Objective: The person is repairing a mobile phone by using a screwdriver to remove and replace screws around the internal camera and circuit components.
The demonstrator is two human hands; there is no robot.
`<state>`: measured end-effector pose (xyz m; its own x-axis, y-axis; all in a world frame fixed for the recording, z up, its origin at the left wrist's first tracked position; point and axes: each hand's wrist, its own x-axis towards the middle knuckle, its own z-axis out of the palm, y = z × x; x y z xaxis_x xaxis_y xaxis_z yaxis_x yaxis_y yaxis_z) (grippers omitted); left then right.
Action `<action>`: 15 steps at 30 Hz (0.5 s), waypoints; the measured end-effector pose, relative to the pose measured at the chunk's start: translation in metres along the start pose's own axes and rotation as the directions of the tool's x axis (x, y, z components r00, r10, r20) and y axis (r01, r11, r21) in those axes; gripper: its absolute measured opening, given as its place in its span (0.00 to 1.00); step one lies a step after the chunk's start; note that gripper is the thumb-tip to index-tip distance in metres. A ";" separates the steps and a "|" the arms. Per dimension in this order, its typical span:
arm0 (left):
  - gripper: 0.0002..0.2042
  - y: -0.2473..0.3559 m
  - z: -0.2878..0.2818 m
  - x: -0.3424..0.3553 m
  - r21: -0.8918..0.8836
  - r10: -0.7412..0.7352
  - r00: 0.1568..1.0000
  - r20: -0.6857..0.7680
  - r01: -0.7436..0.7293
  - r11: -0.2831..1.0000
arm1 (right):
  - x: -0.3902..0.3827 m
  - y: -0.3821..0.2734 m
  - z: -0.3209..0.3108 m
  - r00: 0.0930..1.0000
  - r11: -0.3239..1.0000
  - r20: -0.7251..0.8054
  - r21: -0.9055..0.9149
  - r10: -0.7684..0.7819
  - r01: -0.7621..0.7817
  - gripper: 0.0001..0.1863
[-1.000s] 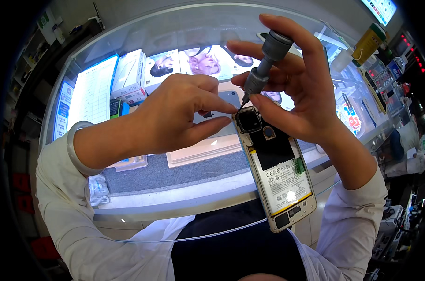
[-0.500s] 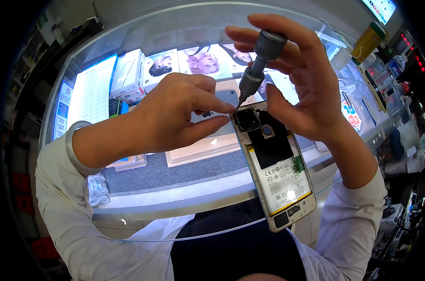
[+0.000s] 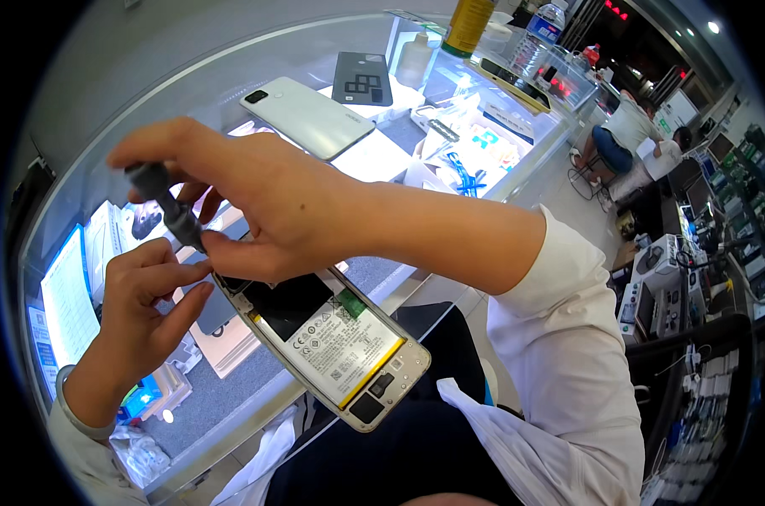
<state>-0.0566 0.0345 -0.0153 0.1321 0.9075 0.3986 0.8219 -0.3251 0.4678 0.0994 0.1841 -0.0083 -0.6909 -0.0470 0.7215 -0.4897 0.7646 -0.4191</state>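
Note:
A smartphone with its back cover off (image 3: pixel 346 348) lies slanted over the near edge of the counter. Its white battery label with a yellow border faces up, and a black sheet (image 3: pixel 287 302) covers part of the upper half. My right hand (image 3: pixel 269 198) holds a grey screwdriver (image 3: pixel 180 221) by its handle, tilted down at the phone's top end. The screwdriver's tip is hidden behind my fingers. My left hand (image 3: pixel 150 308) has its thumb and index finger at the phone's top left corner, pinching its edge. The right hand covers the phone's camera area.
On the glass display counter lie a silver-white phone (image 3: pixel 307 116) and a dark phone back (image 3: pixel 362 80). Behind stand a water bottle (image 3: pixel 538 38) and a yellow bottle (image 3: pixel 468 25). Boxes and a chart sheet (image 3: pixel 69 295) sit at left. People sit at the far right, beyond shelves of equipment.
The view has swung to the right, so hands and phone now appear farther left. My right hand is now over the phone's camera, with the screwdriver still in it.

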 end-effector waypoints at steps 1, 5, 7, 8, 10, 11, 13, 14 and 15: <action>0.07 0.000 0.001 0.001 0.004 -0.003 1.000 0.003 0.002 1.000 | -0.001 -0.001 -0.002 1.000 1.000 0.021 0.015 0.016 -0.017 0.36; 0.08 -0.003 -0.001 0.003 0.026 0.112 0.994 -0.015 -0.111 0.993 | 0.001 0.004 0.000 1.000 0.997 -0.002 0.074 -0.021 0.021 0.37; 0.07 -0.007 -0.002 0.005 0.016 0.169 0.985 -0.019 -0.168 0.986 | -0.001 0.003 -0.001 0.999 0.993 0.005 0.105 0.052 -0.053 0.37; 0.07 -0.004 -0.002 0.007 0.002 0.150 0.989 -0.003 -0.150 0.989 | -0.001 0.003 -0.003 0.999 0.994 -0.007 0.095 0.048 -0.048 0.36; 0.06 -0.007 -0.001 0.007 -0.018 0.157 0.988 0.005 -0.157 0.987 | -0.004 0.011 0.003 0.996 0.994 -0.085 0.104 -0.037 0.045 0.36; 0.05 -0.008 -0.001 0.008 0.002 0.162 0.987 0.019 -0.162 0.987 | -0.006 0.005 -0.001 0.997 0.993 -0.051 0.112 0.053 -0.047 0.37; 0.05 -0.008 -0.004 0.005 0.023 0.143 0.989 0.047 -0.145 0.989 | -0.003 -0.001 -0.003 0.990 0.977 0.032 0.159 0.137 -0.140 0.40; 0.05 -0.007 -0.005 0.002 -0.015 0.110 0.993 0.033 -0.109 0.994 | -0.001 -0.006 -0.006 0.973 0.961 0.111 0.172 0.201 -0.218 0.43; 0.06 -0.008 -0.003 0.003 -0.016 0.147 0.989 0.023 -0.147 0.989 | -0.003 -0.003 -0.002 0.989 0.969 0.033 0.195 0.145 -0.148 0.40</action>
<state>-0.0649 0.0390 -0.0152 0.2641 0.8558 0.4449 0.7847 -0.4589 0.4168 0.1039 0.1833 -0.0079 -0.7716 0.0430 0.6346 -0.4760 0.6228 -0.6209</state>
